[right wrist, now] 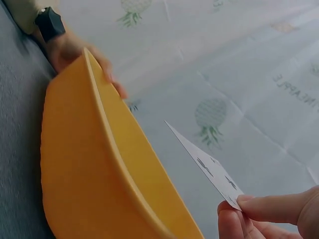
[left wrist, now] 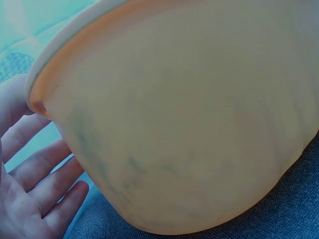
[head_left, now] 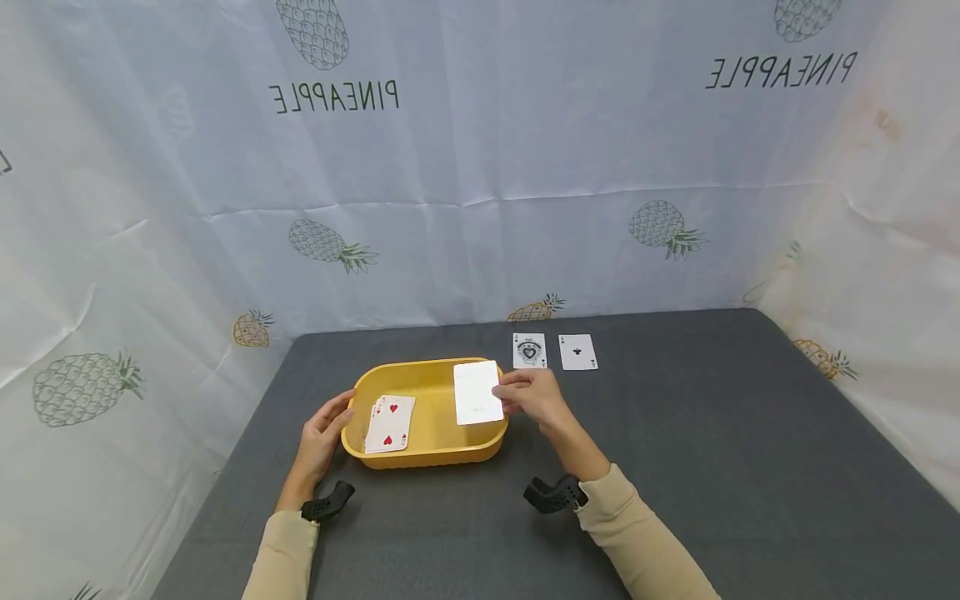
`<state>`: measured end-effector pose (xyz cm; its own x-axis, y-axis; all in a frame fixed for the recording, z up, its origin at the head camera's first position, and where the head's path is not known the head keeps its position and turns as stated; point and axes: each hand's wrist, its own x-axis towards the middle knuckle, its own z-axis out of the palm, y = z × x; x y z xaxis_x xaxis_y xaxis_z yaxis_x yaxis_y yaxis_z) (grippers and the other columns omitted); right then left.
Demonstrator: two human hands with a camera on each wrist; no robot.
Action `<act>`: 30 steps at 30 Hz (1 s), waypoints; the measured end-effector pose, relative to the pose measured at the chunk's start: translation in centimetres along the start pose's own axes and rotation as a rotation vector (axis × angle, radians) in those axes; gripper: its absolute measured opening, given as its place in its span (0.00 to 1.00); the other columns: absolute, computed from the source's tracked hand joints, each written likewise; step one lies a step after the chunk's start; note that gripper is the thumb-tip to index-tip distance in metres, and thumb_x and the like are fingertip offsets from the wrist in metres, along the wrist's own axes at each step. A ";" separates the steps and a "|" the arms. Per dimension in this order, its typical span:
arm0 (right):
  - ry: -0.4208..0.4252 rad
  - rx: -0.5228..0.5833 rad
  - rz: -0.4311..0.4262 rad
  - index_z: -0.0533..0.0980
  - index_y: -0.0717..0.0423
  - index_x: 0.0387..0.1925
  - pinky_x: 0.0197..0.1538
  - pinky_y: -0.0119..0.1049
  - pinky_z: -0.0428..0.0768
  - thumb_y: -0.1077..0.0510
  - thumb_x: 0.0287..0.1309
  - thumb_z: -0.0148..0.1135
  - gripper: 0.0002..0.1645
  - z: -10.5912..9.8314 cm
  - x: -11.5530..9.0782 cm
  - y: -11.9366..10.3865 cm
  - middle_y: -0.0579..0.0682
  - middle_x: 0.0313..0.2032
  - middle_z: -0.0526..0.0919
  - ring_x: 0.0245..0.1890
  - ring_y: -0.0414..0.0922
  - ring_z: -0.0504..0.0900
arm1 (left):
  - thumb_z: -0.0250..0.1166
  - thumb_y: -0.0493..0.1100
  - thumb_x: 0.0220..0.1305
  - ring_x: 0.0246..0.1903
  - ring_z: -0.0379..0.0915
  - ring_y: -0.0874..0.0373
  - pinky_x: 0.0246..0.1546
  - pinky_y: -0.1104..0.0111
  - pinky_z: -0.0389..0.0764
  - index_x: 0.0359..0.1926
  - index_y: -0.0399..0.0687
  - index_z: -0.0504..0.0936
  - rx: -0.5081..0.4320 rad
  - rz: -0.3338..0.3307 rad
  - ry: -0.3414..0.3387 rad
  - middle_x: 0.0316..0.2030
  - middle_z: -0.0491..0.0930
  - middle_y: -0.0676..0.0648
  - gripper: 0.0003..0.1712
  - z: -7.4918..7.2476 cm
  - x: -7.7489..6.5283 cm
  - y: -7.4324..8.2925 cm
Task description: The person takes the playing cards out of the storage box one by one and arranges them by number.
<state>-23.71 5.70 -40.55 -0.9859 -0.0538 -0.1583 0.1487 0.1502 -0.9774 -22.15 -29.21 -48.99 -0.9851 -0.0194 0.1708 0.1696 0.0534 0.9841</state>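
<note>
My right hand (head_left: 534,395) pinches a playing card (head_left: 477,393) by its edge, thumb on one face, above the right end of a yellow plastic bin (head_left: 435,457). Overhead the card's face looks washed out; dark pips show on the card (right wrist: 212,172) in the right wrist view. At the bin's left end my left hand (head_left: 324,433) touches the rim. The fingers (left wrist: 52,181) of that hand look loosely spread beside the outer wall in the left wrist view. Inside the bin's left side lies a small overlapping stack of cards (head_left: 390,423), a red heart card on top.
Behind the bin, to the right, an ace with a large ornate emblem (head_left: 529,351) and an ace of clubs (head_left: 577,352) lie face up side by side. Dark grey cloth (head_left: 712,467) covers the table. A pineapple-print curtain (head_left: 480,150) encloses the back and sides.
</note>
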 end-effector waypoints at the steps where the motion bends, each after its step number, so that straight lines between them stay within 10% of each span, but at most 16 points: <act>1: 0.004 -0.003 -0.001 0.80 0.72 0.39 0.29 0.32 0.84 0.66 0.53 0.67 0.13 -0.5 0.0 0.1 0.50 0.26 0.86 0.18 0.36 0.80 | 0.54 0.38 0.71 0.48 0.75 0.78 0.47 0.84 0.77 0.65 0.26 0.64 0.001 -0.001 0.001 0.48 0.78 0.70 0.26 0.0 0.0 0.0; 14: 0.075 -0.074 0.003 0.79 0.74 0.44 0.38 0.39 0.86 0.64 0.55 0.66 0.17 -5.5 1.1 1.2 0.48 0.28 0.84 0.19 0.34 0.80 | 0.54 0.39 0.71 0.48 0.74 0.79 0.48 0.85 0.76 0.65 0.27 0.64 0.000 -0.007 0.003 0.48 0.78 0.71 0.26 0.0 0.0 0.0; 30: 0.049 -0.006 0.108 0.75 0.79 0.46 0.27 0.24 0.81 0.67 0.56 0.63 0.19 -7.7 2.8 4.5 0.40 0.18 0.79 0.17 0.31 0.78 | 0.54 0.39 0.72 0.48 0.74 0.80 0.47 0.85 0.76 0.65 0.28 0.63 0.017 0.001 -0.006 0.48 0.77 0.72 0.27 0.0 -0.1 0.1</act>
<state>-26.37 13.79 -44.29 -0.9667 0.0111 -0.2555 0.2540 0.1582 -0.9542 -22.00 -29.19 -48.95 -0.9852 -0.0137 0.1711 0.1697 0.0702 0.9830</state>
